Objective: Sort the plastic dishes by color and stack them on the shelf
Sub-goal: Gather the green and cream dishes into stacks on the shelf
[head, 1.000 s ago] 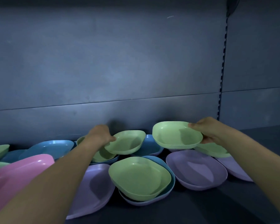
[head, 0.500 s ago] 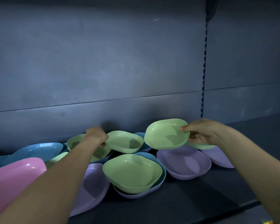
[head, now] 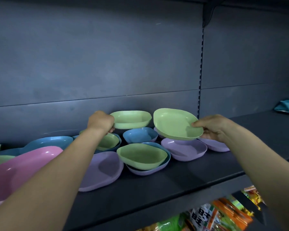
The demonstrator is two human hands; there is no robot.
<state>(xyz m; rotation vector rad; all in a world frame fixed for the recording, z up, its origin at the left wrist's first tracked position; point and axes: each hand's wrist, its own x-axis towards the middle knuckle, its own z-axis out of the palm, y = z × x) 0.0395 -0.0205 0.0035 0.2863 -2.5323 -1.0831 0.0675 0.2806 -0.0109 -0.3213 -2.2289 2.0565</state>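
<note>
Green dishes are pinched by their rims, one (head: pixel 131 119) in the left hand (head: pixel 101 121), one (head: pixel 176 125) in the right hand (head: pixel 213 127). They should probably be nested squarely, clear of the mixed dishes below.

You face a dark grey metal back panel (head: pixel 97 52) — dimly lit — with a slotted upright (head: pixel 201 64) right of centre.

Single head cam, close in front of the shelf (head: pixel 182 177), facing its back panel (head: pixel 97 60), angled slightly down; lower tier peeks in bottom right.
</note>
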